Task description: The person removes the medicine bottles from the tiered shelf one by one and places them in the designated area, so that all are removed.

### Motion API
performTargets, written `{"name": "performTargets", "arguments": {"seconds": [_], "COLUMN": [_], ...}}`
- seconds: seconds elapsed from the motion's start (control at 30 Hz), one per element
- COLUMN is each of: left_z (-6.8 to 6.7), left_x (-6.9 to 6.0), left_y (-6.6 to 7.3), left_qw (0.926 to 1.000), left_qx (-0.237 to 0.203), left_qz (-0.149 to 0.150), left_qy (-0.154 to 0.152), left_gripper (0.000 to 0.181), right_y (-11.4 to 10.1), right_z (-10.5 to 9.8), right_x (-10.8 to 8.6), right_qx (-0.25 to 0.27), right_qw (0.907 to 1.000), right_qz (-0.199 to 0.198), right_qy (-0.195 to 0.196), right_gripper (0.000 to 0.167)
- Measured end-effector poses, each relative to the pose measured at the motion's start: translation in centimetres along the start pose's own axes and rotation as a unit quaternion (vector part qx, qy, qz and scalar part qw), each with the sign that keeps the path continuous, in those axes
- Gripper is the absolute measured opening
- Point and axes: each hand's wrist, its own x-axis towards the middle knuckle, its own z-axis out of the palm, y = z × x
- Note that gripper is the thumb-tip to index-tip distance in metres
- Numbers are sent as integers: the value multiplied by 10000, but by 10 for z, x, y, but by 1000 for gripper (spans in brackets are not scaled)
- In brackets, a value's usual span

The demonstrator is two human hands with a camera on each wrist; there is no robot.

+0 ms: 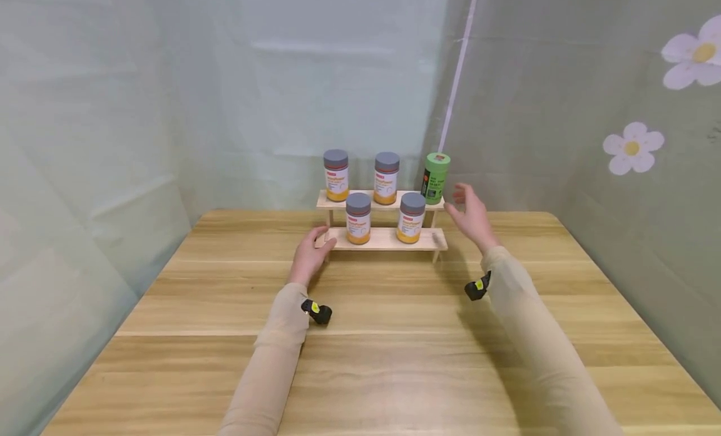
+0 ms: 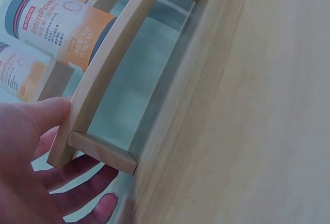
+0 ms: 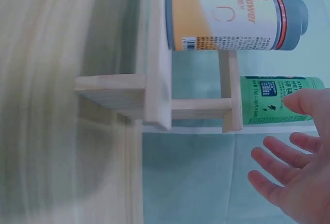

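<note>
A two-step wooden display stand (image 1: 387, 239) carries several supplement bottles. Three stand on its upper step: two white-and-orange bottles with grey lids, (image 1: 337, 184) being the left one, and a green bottle (image 1: 435, 182) at the right end. Two more grey-lidded bottles are on the lower step, one of them the front left bottle (image 1: 358, 222). My left hand (image 1: 310, 254) grips the left end of the lower step, thumb on top and fingers beneath the plank. Beside the green bottle, my right hand (image 1: 472, 217) has its fingers spread and holds nothing; the right wrist view shows its thumb (image 3: 304, 101) overlapping that bottle, contact unclear.
The stand is near the far edge of a wood-grain table (image 1: 383, 361). Behind it hangs a pale curtain (image 1: 349, 79), with flower prints on the right side. Each sleeve bears a small black camera, such as the left wrist camera (image 1: 318, 312).
</note>
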Motion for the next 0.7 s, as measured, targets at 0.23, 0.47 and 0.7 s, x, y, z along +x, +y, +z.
{"name": "performTargets", "arguments": {"seconds": [0.23,0.47,0.7], "left_z": [2,2,2], "left_x": [3,3,3], "left_y": [-5,-2,-4], "left_qw": [10000,10000,10000], "left_qx": [7,18,-26], "left_qz": [39,39,68], "left_qy": [62,49,67], "left_gripper": [51,51,50], "right_y": [-7,-8,-10], "right_z": [-2,-6,-4], "right_x": [18,32,39], "right_qx": [418,820,1127], "right_qw": [9990,9961,9931], "right_qz": [124,309,323], "right_qy": [82,56,27], "right_gripper": [67,78,79]}}
